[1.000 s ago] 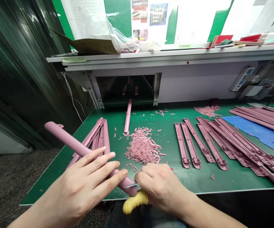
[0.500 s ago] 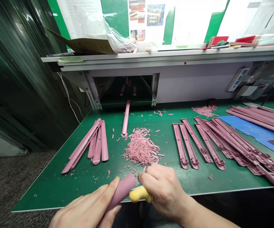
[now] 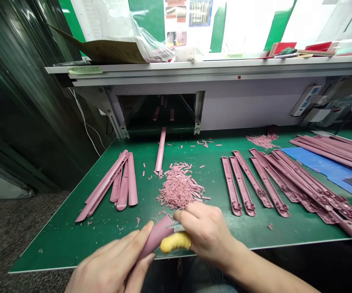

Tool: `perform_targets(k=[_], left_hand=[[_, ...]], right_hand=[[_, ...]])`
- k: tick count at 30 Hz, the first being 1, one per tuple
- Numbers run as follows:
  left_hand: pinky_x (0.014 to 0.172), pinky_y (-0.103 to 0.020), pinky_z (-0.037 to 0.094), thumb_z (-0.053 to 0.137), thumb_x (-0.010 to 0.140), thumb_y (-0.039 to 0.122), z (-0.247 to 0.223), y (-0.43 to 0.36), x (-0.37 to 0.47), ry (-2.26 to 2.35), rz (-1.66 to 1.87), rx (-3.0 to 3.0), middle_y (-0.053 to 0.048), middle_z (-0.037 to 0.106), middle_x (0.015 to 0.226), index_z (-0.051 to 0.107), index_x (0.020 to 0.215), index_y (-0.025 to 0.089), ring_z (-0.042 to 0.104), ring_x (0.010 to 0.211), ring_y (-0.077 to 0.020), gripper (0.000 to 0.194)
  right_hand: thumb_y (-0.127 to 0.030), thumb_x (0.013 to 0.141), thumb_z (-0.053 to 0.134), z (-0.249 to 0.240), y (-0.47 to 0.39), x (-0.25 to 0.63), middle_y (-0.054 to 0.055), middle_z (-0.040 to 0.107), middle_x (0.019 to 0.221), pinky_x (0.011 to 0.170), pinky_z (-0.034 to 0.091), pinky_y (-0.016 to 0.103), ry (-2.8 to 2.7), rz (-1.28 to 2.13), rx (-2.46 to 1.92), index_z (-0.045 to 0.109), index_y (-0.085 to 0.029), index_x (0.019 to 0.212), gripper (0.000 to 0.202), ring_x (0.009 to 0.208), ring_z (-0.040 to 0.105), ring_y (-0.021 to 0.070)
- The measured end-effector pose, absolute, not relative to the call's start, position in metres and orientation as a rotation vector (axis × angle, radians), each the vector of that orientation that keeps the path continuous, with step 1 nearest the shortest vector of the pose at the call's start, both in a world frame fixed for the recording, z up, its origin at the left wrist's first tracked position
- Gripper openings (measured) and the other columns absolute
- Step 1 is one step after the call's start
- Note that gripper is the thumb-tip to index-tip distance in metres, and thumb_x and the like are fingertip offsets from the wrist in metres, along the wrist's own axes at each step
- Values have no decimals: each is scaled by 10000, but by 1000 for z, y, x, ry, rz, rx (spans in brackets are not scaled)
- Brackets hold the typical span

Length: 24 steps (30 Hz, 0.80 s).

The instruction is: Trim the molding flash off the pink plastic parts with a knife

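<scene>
My left hand is closed around a pink curved plastic strip, its rounded end tilted up to the right. My right hand is closed on a thin blade, whose handle is hidden in the fist. The blade lies at the end of the strip. A yellow cover, which looks like a finger cot, sheathes the right thumb just below the blade. Beyond both hands rises a heap of pink shavings.
Pink strips lie at the left of the green table. More strips lie in a row and pile at the right. One strip points into an opening with a dark belt. A blue sheet lies far right.
The blade and right hand have shifted slightly left and up, with the yellow-covered thumb now farther left. The strip has moved slightly up. The whole view has shifted a little.
</scene>
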<state>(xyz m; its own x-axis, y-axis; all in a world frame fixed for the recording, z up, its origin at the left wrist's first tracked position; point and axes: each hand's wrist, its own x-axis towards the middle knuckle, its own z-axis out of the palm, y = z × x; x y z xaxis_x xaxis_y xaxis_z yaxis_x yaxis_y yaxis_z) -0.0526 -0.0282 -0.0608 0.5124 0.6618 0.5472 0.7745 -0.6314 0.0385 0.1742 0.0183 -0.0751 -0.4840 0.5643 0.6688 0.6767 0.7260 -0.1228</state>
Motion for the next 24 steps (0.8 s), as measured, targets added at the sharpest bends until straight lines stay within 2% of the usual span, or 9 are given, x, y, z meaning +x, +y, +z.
perform_targets(k=[3, 6, 9, 12, 14, 16, 17, 19, 24], left_hand=[[771, -297, 601, 543, 846, 215, -54, -19, -64, -1051, -664, -2627, -55, 713, 1131, 556, 1284, 200, 715, 910, -218, 439], [768, -256, 595, 604, 822, 234, -47, -14, -59, -1204, -781, -2743, -38, 709, 1142, 550, 1290, 245, 711, 929, -214, 471], [757, -238, 590, 573, 867, 316, -45, -2, -30, -1664, -1218, -3011, -43, 721, 1111, 562, 1258, 247, 713, 915, -206, 397], [782, -313, 587, 408, 947, 417, -51, 32, 14, -2161, -1807, -2908, -119, 707, 1105, 557, 1206, 148, 708, 900, -213, 402], [879, -337, 544, 391, 957, 412, -59, 72, 38, -2175, -1815, -2878, -133, 659, 1188, 538, 1236, 134, 658, 1024, -211, 421], [937, -409, 496, 582, 876, 374, -66, 121, 49, -2203, -1707, -2842, -123, 603, 1262, 564, 1226, 158, 601, 1103, -242, 412], [933, -478, 479, 602, 867, 349, -68, 146, 50, -2259, -1653, -2760, -120, 548, 1315, 543, 1241, 171, 574, 1124, -257, 418], [901, -488, 482, 579, 885, 308, -69, 196, 46, -2413, -1524, -2599, -106, 530, 1303, 541, 1227, 185, 562, 1105, -259, 366], [838, -448, 514, 581, 884, 313, -53, 273, 36, -2798, -1249, -2429, -98, 571, 1222, 544, 1208, 171, 597, 1026, -238, 356]], right_hand=[[-442, 980, 376, -70, 25, 183, 1, 512, 582, 499, 172, 287, -2326, -199, -897, 540, -183, 650, 451, 520, 371, 126], [-381, 982, 401, -75, 21, 182, -10, 491, 558, 497, 208, 275, -2278, -38, -831, 547, -187, 646, 415, 507, 368, 121], [-492, 884, 561, -87, 8, 165, 6, 582, 693, 515, 332, 239, -1884, 491, -923, 600, -200, 965, 306, 562, 477, 121], [-531, 774, 670, -99, 2, 152, 38, 639, 839, 526, 412, 237, -1530, 996, -1010, 363, -200, 1325, 713, 594, 564, 132], [-508, 821, 616, -101, 11, 166, 20, 641, 776, 534, 424, 247, -1468, 1089, -1138, 327, -194, 1347, 677, 581, 575, 141], [-473, 879, 530, -99, 28, 201, 16, 635, 714, 534, 419, 269, -1542, 945, -1389, 389, -180, 1315, 545, 577, 574, 166], [-468, 880, 522, -97, 39, 225, 13, 628, 684, 523, 406, 282, -1625, 794, -1570, 407, -173, 1317, 539, 561, 570, 183], [-431, 876, 506, -95, 59, 273, 29, 623, 640, 539, 403, 314, -1754, 442, -1893, 471, -133, 1292, 513, 569, 584, 226], [-327, 814, 539, -92, 82, 329, 148, 676, 979, 641, 440, 360, -1787, 87, -2145, 645, -156, 1095, 346, 865, 631, 328]])
